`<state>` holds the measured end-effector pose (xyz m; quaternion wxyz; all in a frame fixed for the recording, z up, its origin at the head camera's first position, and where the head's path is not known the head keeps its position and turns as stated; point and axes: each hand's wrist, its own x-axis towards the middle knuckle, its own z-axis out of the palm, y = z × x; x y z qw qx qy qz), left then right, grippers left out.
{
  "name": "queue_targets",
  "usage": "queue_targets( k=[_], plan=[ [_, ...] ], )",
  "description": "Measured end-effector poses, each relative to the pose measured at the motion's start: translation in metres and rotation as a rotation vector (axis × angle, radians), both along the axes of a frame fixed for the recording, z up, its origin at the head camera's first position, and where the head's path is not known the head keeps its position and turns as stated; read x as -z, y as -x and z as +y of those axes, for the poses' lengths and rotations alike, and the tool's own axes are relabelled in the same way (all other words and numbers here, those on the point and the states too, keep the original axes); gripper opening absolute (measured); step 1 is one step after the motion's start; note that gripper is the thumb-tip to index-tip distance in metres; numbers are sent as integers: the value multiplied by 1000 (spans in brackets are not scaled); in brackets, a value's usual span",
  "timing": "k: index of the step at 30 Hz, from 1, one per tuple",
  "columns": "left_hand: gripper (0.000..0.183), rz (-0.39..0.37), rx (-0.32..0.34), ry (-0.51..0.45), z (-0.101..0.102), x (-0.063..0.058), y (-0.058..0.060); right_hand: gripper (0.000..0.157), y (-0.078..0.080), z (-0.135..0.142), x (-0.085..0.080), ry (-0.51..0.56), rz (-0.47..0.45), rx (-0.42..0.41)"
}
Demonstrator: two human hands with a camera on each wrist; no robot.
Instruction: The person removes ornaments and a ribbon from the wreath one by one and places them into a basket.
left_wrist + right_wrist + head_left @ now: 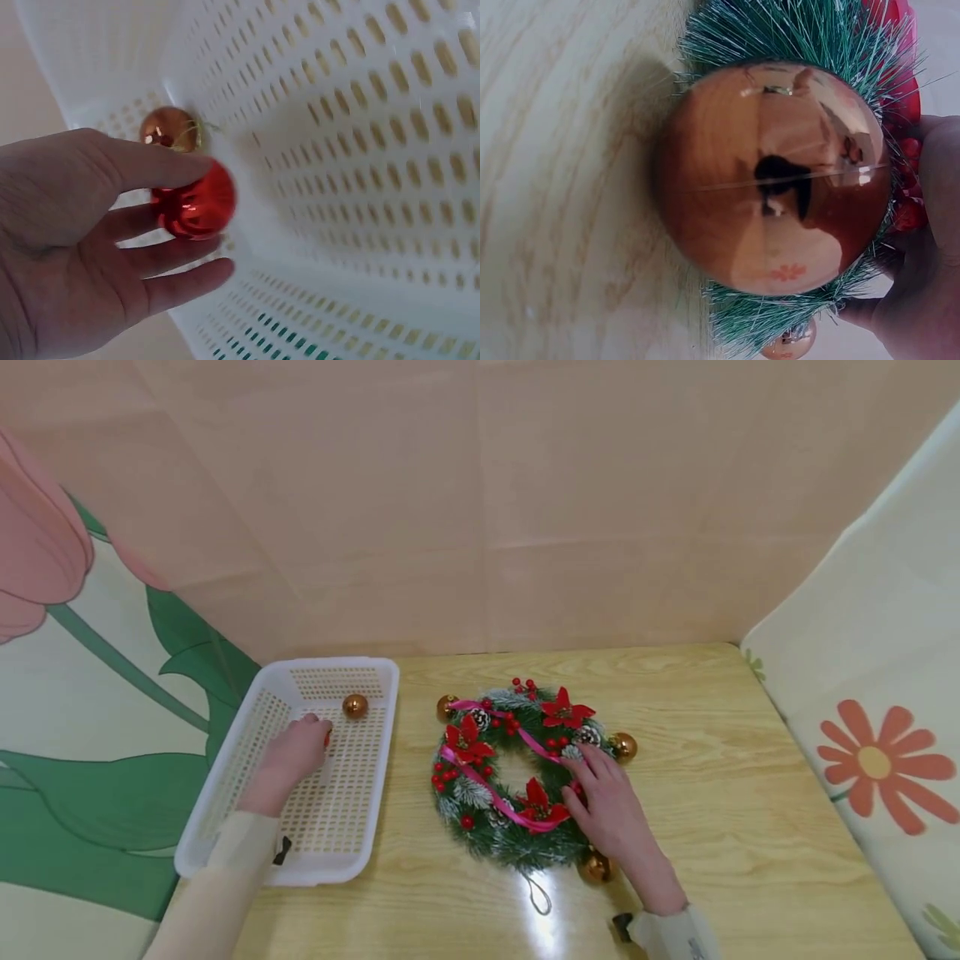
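My left hand (296,750) reaches into a white plastic basket (330,835) and holds a shiny red Christmas ball (199,202) between thumb and fingers. In the head view that hand hides most of the ball. Beside it in the basket lies a copper ball (355,707) with a gold string loop. My right hand (611,802) rests on the right side of a green wreath (487,839), its fingers spread over the greenery. Copper balls sit at the wreath's outer edge at upper left (447,707), right (622,746) and lower right (596,866).
Red poinsettias (467,740), berries, pine cones and a pink ribbon (498,803) decorate the wreath. A thin hanging loop (538,897) lies at its near side. The wooden table (750,810) meets a plain cloth behind and flower-printed cloths at both sides.
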<state>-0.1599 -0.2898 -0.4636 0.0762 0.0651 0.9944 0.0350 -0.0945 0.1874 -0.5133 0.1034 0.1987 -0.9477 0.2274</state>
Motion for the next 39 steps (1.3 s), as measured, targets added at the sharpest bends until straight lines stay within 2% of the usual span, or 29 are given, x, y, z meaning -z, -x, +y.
queue_targets(
  k=[2,5,11,15,22,25,30,34,39],
  plan=[
    [27,-59,-5,-8,2,2,-3,41,-1,0,0,1,-4,0],
    [33,-91,-15,-19,4,5,-7,41,-2,0,1,-1,-9,1],
    [34,-88,-33,-12,3,11,-7,40,-2,-1,0,5,1,1],
    [30,-75,-16,-5,1,15,-7,40,-1,-2,0,-3,6,-4],
    [32,-109,-34,-8,2,16,-5,41,0,-3,0,-7,11,-2],
    [35,-94,-28,-8,3,14,-5,40,0,-2,0,-6,14,-2],
    [41,-26,13,-12,6,2,-4,41,1,-1,0,0,9,-2],
    [46,26,30,-4,16,-18,-3,41,1,1,1,-1,17,-2],
    [39,107,32,22,37,-45,0,40,0,1,2,11,38,-6]
  ],
)
